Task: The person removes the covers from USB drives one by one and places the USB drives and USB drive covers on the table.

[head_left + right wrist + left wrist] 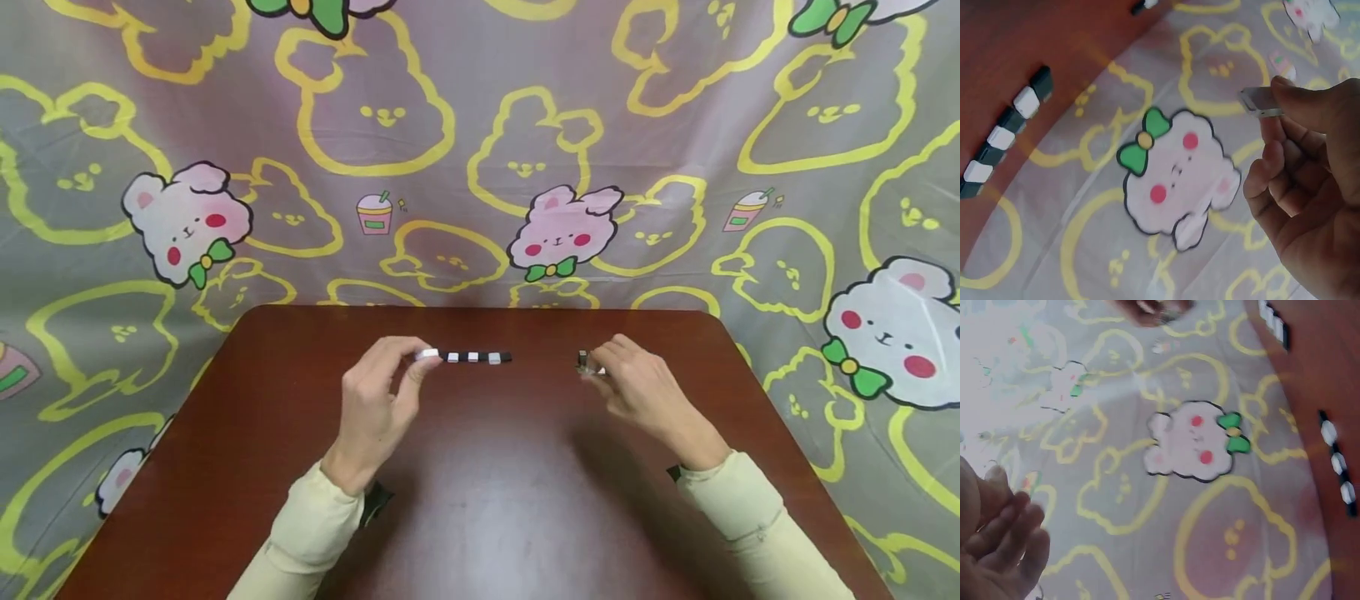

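My left hand [378,408] pinches a small white block [427,353] between thumb and fingertips, by the left end of a row of alternating black and white blocks [473,357]. In the left wrist view the fingers of the left hand [1004,544] hide that block. My right hand [645,387] grips a small pale rectangular piece [1259,101] between thumb and forefinger. A second black and white row [1002,138] shows at the left of the right wrist view. In the head view the right hand covers most of it, leaving a dark end block [582,357] visible.
Both rows lie near the far edge of the brown table [480,467], with a gap between them. A patterned curtain [450,150] hangs right behind that edge. A dark strap end [377,502] sticks out at the left cuff.
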Demonstrator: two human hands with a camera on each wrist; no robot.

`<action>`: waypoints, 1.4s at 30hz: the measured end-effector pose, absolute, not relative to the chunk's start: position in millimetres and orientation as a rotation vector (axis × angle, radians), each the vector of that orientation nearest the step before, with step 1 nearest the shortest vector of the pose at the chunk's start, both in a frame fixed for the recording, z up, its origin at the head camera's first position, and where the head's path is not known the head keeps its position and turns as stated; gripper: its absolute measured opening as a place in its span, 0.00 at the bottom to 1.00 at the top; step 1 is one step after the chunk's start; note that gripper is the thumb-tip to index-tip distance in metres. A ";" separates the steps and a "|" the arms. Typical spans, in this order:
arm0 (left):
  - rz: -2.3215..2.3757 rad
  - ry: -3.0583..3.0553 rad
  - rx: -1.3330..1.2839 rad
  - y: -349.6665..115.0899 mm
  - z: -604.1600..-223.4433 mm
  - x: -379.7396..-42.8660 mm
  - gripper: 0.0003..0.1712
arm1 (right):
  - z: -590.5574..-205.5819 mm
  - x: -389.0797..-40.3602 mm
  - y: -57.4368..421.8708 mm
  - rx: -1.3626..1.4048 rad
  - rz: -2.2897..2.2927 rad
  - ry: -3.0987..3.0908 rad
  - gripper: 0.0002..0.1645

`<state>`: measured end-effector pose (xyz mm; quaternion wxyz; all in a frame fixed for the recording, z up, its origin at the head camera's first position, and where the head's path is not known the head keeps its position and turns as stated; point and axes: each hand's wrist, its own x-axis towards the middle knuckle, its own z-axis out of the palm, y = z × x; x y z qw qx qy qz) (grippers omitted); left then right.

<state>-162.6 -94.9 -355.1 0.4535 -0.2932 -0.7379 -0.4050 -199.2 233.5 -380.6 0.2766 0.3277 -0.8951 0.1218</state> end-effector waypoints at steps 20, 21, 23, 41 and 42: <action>-0.966 -1.984 -0.873 -80.8 -386.4 -163.6 0.13 | -377.6 -249.0 255.2 0.542 0.583 -2.546 0.14; -0.968 -1.988 -0.878 -80.3 -387.4 -163.9 0.11 | -378.5 -252.9 255.5 0.526 0.605 -2.563 0.14; -0.974 -1.997 -0.896 -79.4 -389.2 -164.3 0.06 | -380.7 -260.1 255.8 0.494 0.659 -2.594 0.14; -1.054 -2.051 -0.879 -78.8 -397.5 -159.5 0.05 | -422.3 -290.8 248.5 0.104 0.826 -2.932 0.11; -1.060 -2.056 -0.879 -78.9 -397.5 -159.2 0.06 | -423.8 -291.3 247.2 0.085 0.831 -2.936 0.11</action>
